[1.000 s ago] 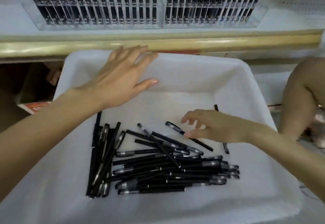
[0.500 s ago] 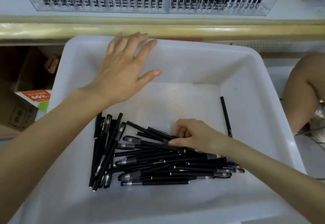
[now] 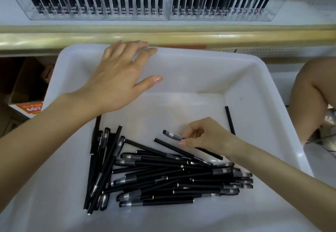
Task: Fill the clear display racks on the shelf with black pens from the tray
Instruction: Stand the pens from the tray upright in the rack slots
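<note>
A white plastic tray (image 3: 200, 62) holds a loose pile of black pens (image 3: 172, 179) in its near half. My right hand (image 3: 209, 137) is over the top of the pile, fingers pinched on one black pen (image 3: 172, 135) whose capped end sticks out to the left. My left hand (image 3: 118, 78) lies flat with fingers apart on the tray's far left rim and holds nothing. Two clear display racks (image 3: 98, 0) (image 3: 221, 0) stand side by side on the shelf above, both lined with upright black pens.
A yellowish shelf edge rail (image 3: 181, 37) runs between the racks and the tray. A single pen (image 3: 230, 120) lies apart by the tray's right wall. A cardboard box with an orange label (image 3: 31, 108) sits at the left. A knee (image 3: 312, 93) is at the right.
My right hand came down onto the pile, closed on a pen and has lifted it slightly. My left hand stayed on the tray's far rim.
</note>
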A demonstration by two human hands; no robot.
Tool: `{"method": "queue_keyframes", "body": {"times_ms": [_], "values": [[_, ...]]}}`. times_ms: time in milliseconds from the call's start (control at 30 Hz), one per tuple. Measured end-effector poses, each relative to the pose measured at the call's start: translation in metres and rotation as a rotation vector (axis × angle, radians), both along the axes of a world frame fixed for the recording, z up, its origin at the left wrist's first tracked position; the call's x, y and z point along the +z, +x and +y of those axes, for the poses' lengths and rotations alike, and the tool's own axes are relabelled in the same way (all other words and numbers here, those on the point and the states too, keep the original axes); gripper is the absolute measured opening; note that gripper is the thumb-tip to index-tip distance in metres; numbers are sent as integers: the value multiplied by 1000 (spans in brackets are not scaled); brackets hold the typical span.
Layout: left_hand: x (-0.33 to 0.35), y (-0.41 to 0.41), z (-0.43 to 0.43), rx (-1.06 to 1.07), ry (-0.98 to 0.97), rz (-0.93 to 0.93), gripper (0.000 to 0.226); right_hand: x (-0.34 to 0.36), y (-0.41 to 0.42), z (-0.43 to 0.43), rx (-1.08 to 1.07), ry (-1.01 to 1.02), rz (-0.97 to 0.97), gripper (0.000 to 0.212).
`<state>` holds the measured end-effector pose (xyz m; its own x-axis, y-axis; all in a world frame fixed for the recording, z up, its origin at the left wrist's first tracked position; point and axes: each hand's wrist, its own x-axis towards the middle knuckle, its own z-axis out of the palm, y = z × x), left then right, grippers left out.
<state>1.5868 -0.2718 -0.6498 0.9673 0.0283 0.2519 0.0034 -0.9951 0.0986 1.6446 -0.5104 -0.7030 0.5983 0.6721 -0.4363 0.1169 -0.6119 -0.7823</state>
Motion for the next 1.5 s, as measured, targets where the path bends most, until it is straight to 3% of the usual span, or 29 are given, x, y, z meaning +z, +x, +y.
{"method": "queue_keyframes", "body": {"times_ms": [133, 200, 367, 567, 700, 967, 1133, 1500], "values": [[17, 9, 0, -38, -201, 38, 78, 38, 22, 0, -103, 142, -18, 12], [26, 19, -3, -63, -202, 9, 77, 62, 37, 2, -146, 230, -50, 12], [60, 70, -19, -128, -47, -83, 70, 129, 96, 2, -168, 432, -330, 56], [91, 146, -44, -103, 49, -60, 71, 207, 181, -4, -268, 529, -662, 36], [86, 173, -59, -89, 64, 37, 69, 221, 230, -4, -336, 554, -769, 29], [70, 181, -58, -37, 127, 27, 72, 190, 270, 11, -316, 406, -928, 26], [68, 184, -54, -65, 123, 25, 80, 191, 279, 16, -296, 408, -898, 30], [71, 186, -52, -72, 130, -18, 85, 179, 281, 24, -22, 116, -999, 44]]}}
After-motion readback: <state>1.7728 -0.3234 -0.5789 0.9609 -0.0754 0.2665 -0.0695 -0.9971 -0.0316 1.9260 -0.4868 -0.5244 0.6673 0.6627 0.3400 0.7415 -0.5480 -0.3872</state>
